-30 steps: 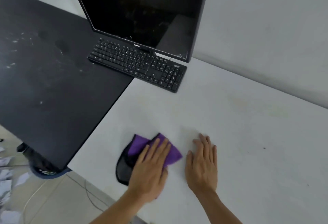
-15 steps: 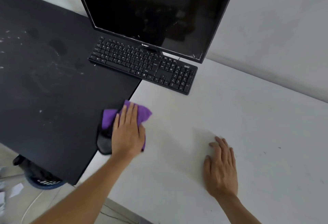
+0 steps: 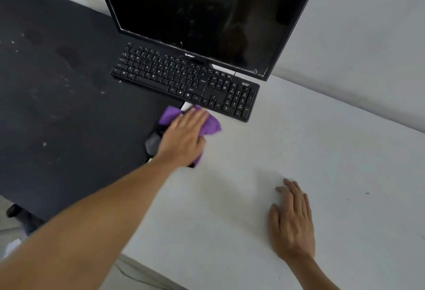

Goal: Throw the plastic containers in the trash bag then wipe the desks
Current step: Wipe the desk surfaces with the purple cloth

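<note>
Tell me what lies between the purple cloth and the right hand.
Head view: only bare white desk separates the purple cloth from the right hand.

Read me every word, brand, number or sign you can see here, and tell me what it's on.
Black flat-screen monitor, lower bezel: small white brand mark, too blurred to read.
Black plastic keyboard, top right corner: small white label, too blurred to read.
Keyboard keys: white legends, too small to read.
No other text shows.
</note>
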